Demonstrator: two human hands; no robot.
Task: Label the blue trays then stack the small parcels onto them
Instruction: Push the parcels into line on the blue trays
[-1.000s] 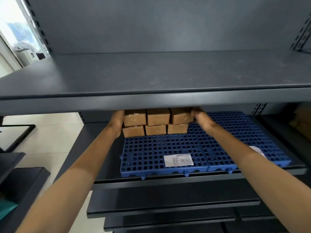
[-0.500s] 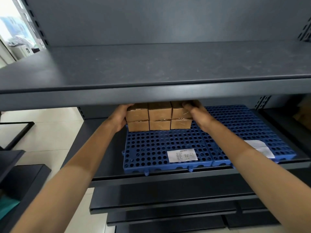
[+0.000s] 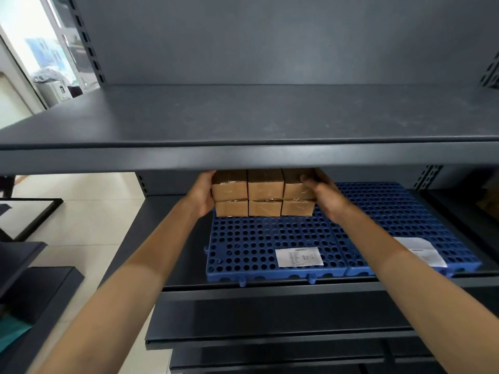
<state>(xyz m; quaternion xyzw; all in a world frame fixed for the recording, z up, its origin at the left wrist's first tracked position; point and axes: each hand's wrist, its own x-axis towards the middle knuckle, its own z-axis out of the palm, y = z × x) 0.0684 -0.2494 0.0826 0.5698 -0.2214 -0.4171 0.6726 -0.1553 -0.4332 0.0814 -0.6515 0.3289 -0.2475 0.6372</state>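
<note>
So both hands are clamped on a block of small parcels [image 3: 264, 193], left hand [image 3: 202, 195] and right hand [image 3: 324, 195] pressing its ends. It sits at the back of the left blue tray [image 3: 243, 247], white label [image 3: 299, 256] up front.

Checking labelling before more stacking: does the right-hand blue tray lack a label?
No, the right blue tray carries a white label near its front edge.

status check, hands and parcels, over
Left hand and right hand grip the parcels from both ends. Stack sits at the back of the left tray, labels on both trays. Upper shelf hangs close overhead.
</note>
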